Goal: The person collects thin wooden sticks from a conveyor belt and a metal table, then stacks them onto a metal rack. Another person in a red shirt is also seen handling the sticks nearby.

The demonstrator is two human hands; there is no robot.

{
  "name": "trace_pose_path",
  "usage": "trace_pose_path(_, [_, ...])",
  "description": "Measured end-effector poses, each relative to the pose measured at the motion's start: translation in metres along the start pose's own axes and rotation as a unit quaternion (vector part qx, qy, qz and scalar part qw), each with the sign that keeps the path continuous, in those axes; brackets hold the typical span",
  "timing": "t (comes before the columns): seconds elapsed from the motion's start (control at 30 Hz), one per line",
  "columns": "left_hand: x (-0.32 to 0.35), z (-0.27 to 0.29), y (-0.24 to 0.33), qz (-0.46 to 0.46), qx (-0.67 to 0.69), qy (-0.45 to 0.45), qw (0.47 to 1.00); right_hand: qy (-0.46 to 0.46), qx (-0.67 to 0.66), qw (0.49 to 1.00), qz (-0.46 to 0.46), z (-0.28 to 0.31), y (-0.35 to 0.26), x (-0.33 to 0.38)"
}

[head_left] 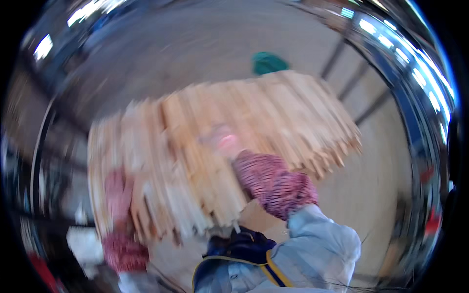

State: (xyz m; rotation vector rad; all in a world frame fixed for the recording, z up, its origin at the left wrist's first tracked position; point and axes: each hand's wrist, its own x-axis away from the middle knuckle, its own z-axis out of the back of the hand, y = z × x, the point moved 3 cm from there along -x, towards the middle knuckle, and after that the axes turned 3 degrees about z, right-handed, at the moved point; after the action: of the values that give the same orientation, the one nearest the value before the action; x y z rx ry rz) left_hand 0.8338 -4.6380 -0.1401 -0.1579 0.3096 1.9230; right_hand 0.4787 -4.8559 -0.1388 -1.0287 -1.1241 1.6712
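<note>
Many thin, pale wooden strips [195,112] lie side by side in a wide layer in front of me, their ends uneven along the near edge. My left hand [118,193] rests on the strips at the layer's left end, fingers stretched forward and the thumb a little apart. Over the middle of the layer, my right hand [225,140] reaches in from the lower right. Motion smears its fingers, so I cannot make out their pose or whether they touch a strip. Both forearms wear patterned pink-red sleeve covers [273,180].
A green object [269,63] sits beyond the far edge of the strips. Dark metal bars [359,80] stand at the right, and a dark frame [41,151] at the left. A whitish object [84,244] is by my left forearm. Concrete-like floor [195,44] stretches ahead.
</note>
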Motion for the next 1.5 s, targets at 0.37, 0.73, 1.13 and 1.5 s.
trace_pose_path(0.37, [0.045,-0.017,-0.062,0.069,-0.080,-0.075,0.992,-0.123,0.389,0.911,-0.063,-0.061,-0.031,0.036])
trace_pose_path(0.73, [0.120,0.007,-0.006,-0.009,-0.022,-0.051,0.998,-0.106,0.376,0.919,-0.049,-0.053,-0.034,0.070])
trace_pose_path(1.13, [0.269,0.008,0.043,-0.061,0.009,0.067,0.996,-0.195,0.370,0.898,-0.135,-0.041,-0.054,0.088])
trace_pose_path(1.5, [0.263,-0.028,0.044,-0.034,-0.014,0.204,0.978,-0.229,0.393,0.880,-0.137,-0.036,-0.048,0.114])
